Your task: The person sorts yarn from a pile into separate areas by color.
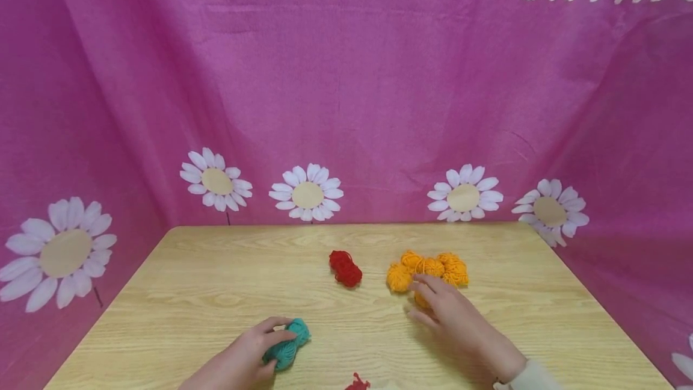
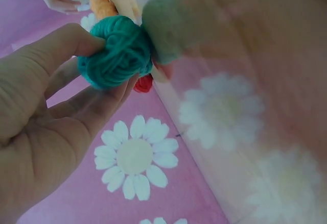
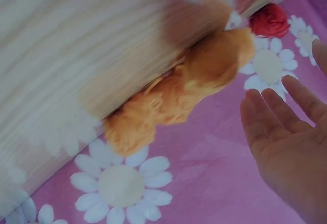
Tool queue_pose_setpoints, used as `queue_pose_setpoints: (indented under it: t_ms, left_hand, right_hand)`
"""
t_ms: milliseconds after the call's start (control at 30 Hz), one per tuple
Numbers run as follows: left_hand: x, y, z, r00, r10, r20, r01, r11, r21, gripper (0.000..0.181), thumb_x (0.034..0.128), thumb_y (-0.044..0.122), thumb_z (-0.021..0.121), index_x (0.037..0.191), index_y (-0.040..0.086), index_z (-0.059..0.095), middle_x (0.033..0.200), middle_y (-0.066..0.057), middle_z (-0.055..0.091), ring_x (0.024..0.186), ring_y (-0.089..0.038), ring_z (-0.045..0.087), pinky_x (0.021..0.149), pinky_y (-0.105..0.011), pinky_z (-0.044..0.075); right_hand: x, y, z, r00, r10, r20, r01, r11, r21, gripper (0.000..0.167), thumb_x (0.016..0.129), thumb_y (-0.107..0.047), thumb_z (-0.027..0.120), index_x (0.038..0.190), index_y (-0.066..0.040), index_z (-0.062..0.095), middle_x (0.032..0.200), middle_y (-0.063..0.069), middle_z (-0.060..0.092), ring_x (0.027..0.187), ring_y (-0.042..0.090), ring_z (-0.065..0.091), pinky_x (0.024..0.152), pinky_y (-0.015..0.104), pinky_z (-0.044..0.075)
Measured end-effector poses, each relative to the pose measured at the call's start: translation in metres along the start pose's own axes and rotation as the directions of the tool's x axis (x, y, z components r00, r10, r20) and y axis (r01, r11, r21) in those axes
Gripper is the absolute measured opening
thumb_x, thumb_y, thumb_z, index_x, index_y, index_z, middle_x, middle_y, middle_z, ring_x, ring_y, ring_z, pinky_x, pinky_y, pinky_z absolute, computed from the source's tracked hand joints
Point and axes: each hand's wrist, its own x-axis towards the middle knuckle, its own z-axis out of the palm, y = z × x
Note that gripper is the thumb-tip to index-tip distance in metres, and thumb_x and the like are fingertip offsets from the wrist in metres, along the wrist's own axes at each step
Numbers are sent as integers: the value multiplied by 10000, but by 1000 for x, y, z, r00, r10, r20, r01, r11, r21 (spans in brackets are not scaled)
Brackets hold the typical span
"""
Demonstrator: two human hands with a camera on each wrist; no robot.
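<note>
My left hand (image 1: 250,351) grips a teal yarn skein (image 1: 293,345) low on the left half of the table; in the left wrist view the thumb and fingers pinch the teal yarn (image 2: 116,53) from both sides. Over the near side of several orange yarn skeins (image 1: 399,277) hovers my right hand (image 1: 455,318), partly hiding one of them. In the right wrist view its fingers (image 3: 276,109) are extended, with a gap between them and the orange yarn (image 3: 171,96). Nothing is held in that hand.
A red yarn skein (image 1: 345,268) lies between the teal and orange yarn, toward the back. Another red piece (image 1: 357,383) shows at the bottom edge of the head view. The wooden table (image 1: 243,269) is walled by a pink cloth (image 1: 346,107) with printed daisies.
</note>
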Motion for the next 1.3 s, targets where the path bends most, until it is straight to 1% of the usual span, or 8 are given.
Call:
queue_pose_setpoints:
  t_ms: [67, 300, 400, 633, 767, 900, 1033, 1300]
  left_hand:
    - [0, -1, -2, 1000, -7, -29, 7, 1000, 15, 428, 837, -2, 688, 1250, 100, 646, 1389, -119, 517, 1099, -254, 567, 792, -240, 547]
    - [1, -13, -8, 985, 101, -142, -83, 989, 125, 407, 816, -39, 685, 1212, 49, 659, 1329, -169, 556, 1066, -290, 621, 769, -254, 564]
    - [2, -18, -9, 977, 116, -177, -90, 985, 146, 404, 815, -33, 694, 1208, 54, 662, 1326, -166, 559, 1060, -281, 626, 780, -256, 572]
    - [4, -29, -12, 939, 175, -298, -118, 973, 199, 424, 779, -64, 691, 1189, 43, 672, 1280, -157, 587, 1032, -297, 647, 755, -246, 568]
    - [6, -34, -15, 928, 151, -341, -93, 979, 179, 404, 782, -75, 688, 1173, 29, 677, 1274, -171, 597, 1051, -317, 651, 738, -241, 562]
    - [9, -42, -21, 921, 130, -366, -70, 983, 173, 398, 791, -78, 694, 1178, 13, 667, 1267, -205, 587, 1046, -333, 649, 695, -217, 547]
    - [11, -52, -26, 904, 115, -411, -39, 981, 189, 406, 778, -90, 703, 1172, 2, 668, 1252, -210, 591, 1019, -314, 653, 671, -206, 535]
    - [18, -71, -36, 869, 85, -488, -4, 986, 165, 397, 760, -111, 684, 1151, -40, 670, 1234, -243, 600, 1029, -351, 651, 692, -272, 551]
  right_hand:
    - [0, -6, 1, 999, -42, -11, 42, 999, 11, 416, 887, -307, 714, 1225, -77, 637, 1301, 124, 623, 1191, 286, 600, 996, 474, 513]
    - [-1, -23, 3, 988, -151, -16, 152, 987, 59, 417, 890, -287, 709, 1240, -83, 612, 1250, 84, 628, 1110, 210, 629, 924, 397, 562]
    - [-1, -30, 2, 989, -144, 32, 140, 984, 112, 412, 919, -299, 676, 1258, -78, 599, 1272, 84, 615, 1113, 203, 625, 923, 388, 564]
    - [-2, -47, -1, 975, -104, 197, 52, 966, 252, 442, 981, -391, 565, 1314, -101, 555, 1322, 41, 598, 1167, 196, 601, 967, 401, 544]
    - [-2, -56, -3, 946, -82, 313, -27, 944, 329, 509, 985, -487, 509, 1346, -130, 535, 1325, -7, 597, 1144, 154, 595, 982, 376, 538]
    - [-2, -63, -6, 896, -47, 442, -138, 916, 377, 591, 953, -586, 491, 1377, -175, 516, 1323, -26, 589, 1063, 87, 576, 959, 352, 547]
    - [-2, -70, -6, 855, -50, 516, -187, 899, 397, 604, 933, -609, 508, 1393, -218, 498, 1323, -47, 585, 1030, 42, 551, 940, 331, 553]
    - [-3, -81, -2, 828, -78, 556, -171, 908, 382, 639, 897, -654, 525, 1403, -265, 490, 1377, -56, 569, 1125, 76, 558, 970, 371, 544]
